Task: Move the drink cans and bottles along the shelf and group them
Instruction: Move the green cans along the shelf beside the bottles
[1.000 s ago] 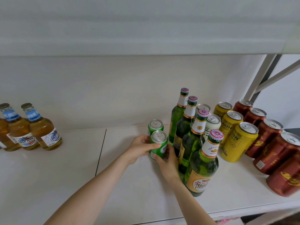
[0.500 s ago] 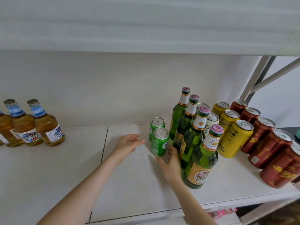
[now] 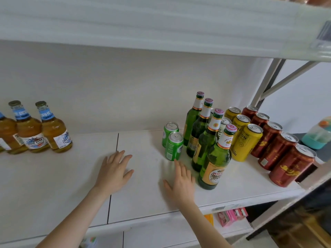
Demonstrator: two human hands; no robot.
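Observation:
Two small green cans [image 3: 174, 146] stand one behind the other on the white shelf [image 3: 143, 194], just left of a row of green glass bottles [image 3: 214, 158]. Right of the bottles stand yellow cans [image 3: 246, 143] and a row of dark red cans [image 3: 279, 151]. Amber bottles with blue labels [image 3: 53, 129] stand at the far left. My left hand [image 3: 114, 171] hovers open over the shelf middle, well left of the green cans. My right hand [image 3: 180, 183] is open, its fingertips just below the front green can, holding nothing.
An upper shelf board [image 3: 161, 24] overhangs closely. A slanted metal brace [image 3: 268, 86] stands at the right rear. A teal and clear container [image 3: 320, 135] sits beyond the shelf's right end. Pink packets [image 3: 231, 215] lie on the shelf below.
Both hands have let go of the front green can and drawn back toward me. My left hand moved left across the shelf, fingers spread. The cans stay beside the green bottles.

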